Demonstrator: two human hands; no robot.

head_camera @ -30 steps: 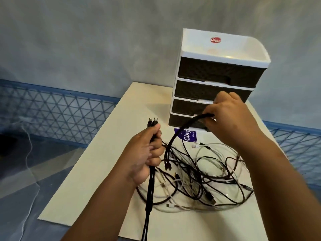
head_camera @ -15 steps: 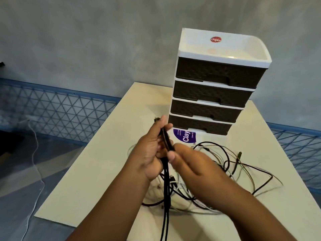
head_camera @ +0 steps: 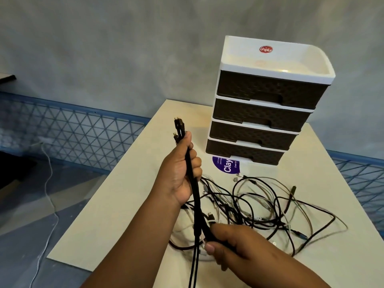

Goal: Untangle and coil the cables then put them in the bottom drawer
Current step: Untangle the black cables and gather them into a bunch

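Head view: braided black cable (head_camera: 195,194) in left hand (head_camera: 180,175), right hand (head_camera: 234,244).

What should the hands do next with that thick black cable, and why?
Probably start looping it. The left hand grips the black cable just below its plugs, and the right hand pinches one strand lower down. The strands run straight between them, apart from the tangled pile on the table. The bottom drawer looks closed, so coiling likely comes first.

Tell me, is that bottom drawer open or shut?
Shut. The bottom drawer has its brown front in line with the three drawers above it, and nothing of its inside shows.
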